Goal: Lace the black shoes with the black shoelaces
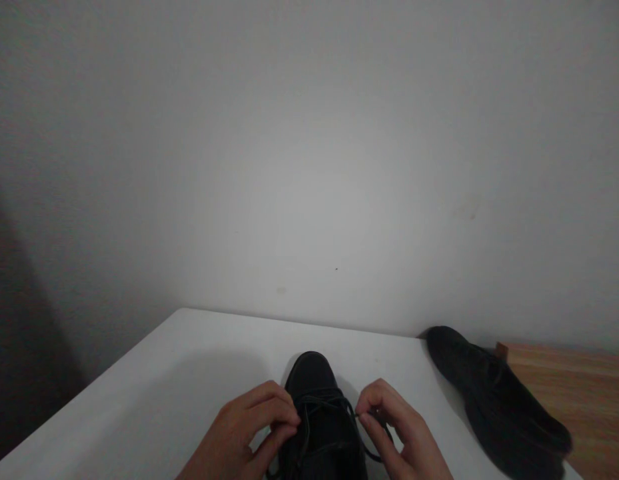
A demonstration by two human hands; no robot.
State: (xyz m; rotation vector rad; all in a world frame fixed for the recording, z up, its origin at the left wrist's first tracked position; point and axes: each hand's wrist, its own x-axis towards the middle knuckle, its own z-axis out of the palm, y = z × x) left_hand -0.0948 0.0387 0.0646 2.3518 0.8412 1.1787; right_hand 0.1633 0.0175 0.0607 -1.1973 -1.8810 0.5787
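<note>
Head view is showing a black shoe (pixel 319 420) sitting at the desk's (pixel 179 373) near edge, toe toward the wall. Left hand (pixel 244 433) is pinching the laces (pixel 329 403) on one side; right hand (pixel 399 433) is pinching a lace on the other. Another shoe (pixel 494 400) is lying at the desk's right edge, by a wooden surface (pixel 579 387).

Dim and grainy throughout, brightest at the centre of the wall (pixel 309 200). Darkens toward nine o'clock, deep shadow there. Soft focus, mild vignetting at corners.
</note>
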